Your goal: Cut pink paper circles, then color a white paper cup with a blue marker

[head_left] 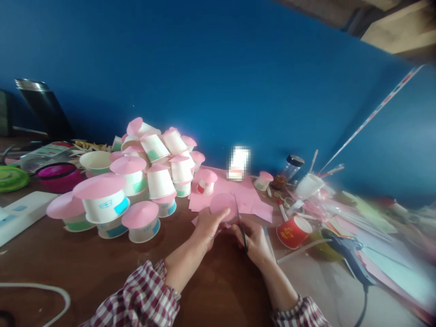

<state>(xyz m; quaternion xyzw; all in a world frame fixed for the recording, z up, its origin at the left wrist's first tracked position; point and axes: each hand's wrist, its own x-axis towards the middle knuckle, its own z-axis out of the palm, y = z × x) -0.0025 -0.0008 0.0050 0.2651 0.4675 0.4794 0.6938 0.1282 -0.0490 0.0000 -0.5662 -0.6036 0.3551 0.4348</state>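
My left hand [207, 226] is closed on a round pink paper disc [222, 204], holding it up above the brown table [102, 263]. My right hand [254, 240] grips a pair of dark-handled scissors [240, 222], whose blades point up into the disc's right edge. Pink paper sheets [238, 193] lie on the table just behind both hands. Both sleeves are red and white checked.
A heap of upturned paper cups with pink cone tops [136, 181] fills the left. A red cup [293, 230], a glue gun [350, 254], a white cup [308, 186], a jar [289, 170], a magenta bowl [57, 175] and a white power strip [20, 213] surround the work spot.
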